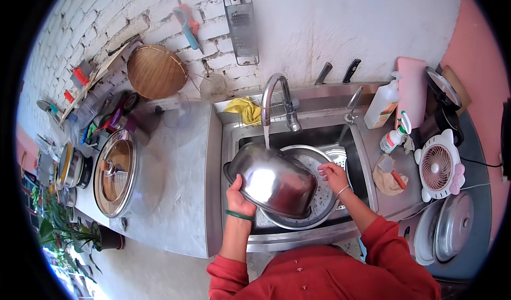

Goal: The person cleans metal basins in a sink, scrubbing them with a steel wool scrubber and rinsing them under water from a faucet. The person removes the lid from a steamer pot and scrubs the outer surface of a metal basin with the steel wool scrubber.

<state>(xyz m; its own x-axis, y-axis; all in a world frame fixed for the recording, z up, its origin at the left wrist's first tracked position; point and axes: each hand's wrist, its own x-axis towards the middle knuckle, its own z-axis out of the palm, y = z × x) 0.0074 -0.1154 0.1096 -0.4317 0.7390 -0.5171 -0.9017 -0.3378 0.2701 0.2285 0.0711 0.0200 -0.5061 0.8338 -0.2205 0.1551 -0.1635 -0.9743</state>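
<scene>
"Where's the steel pot [277, 177]?"

"Tilted over the metal basin [287, 226] in the sink [366, 180], near side of the running faucet [274, 87]."

"And the left hand [237, 198]?"

"Gripping the pot's near left side, thumb outside; its other fingers are hidden."

"The right hand [334, 177]?"

"Just right of the pot, fingers curled; I can't tell whether they pinch anything."

That shirt [314, 278] is plain red, and the bangle [239, 215] at the left hand [238, 196] dark green. The pot [274, 177] gleams silver; on the far side I see a yellow cloth [242, 109], at right a white-and-pink fan [436, 168].
</scene>
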